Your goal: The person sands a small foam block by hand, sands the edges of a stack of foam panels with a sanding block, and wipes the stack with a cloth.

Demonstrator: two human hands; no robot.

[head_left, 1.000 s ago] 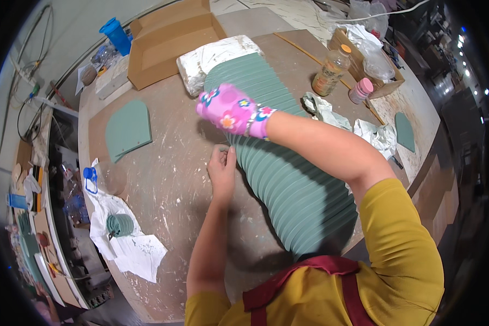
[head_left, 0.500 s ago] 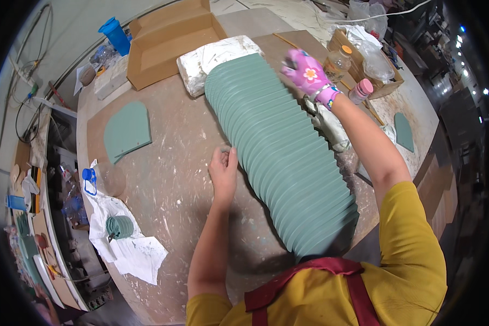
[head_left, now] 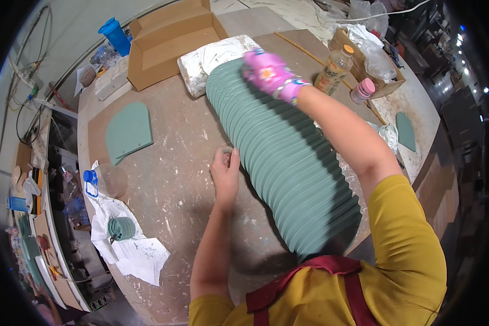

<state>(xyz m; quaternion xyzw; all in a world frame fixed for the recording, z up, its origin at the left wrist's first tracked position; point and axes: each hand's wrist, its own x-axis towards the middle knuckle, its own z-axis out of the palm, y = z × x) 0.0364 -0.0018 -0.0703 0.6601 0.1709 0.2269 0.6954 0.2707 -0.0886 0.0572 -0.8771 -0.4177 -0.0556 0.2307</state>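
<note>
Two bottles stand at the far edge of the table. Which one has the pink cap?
The shorter bottle, on the right of the pair and beside the cardboard tray. The taller bottle left of it has an orange cap and yellowish contents.

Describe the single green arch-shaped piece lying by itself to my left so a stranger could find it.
Start at the open cardboard box at the table's far side. Just below it, the flat green arch-shaped piece lies alone on the bare tabletop, unlike the long leaning row of green pieces.
</note>
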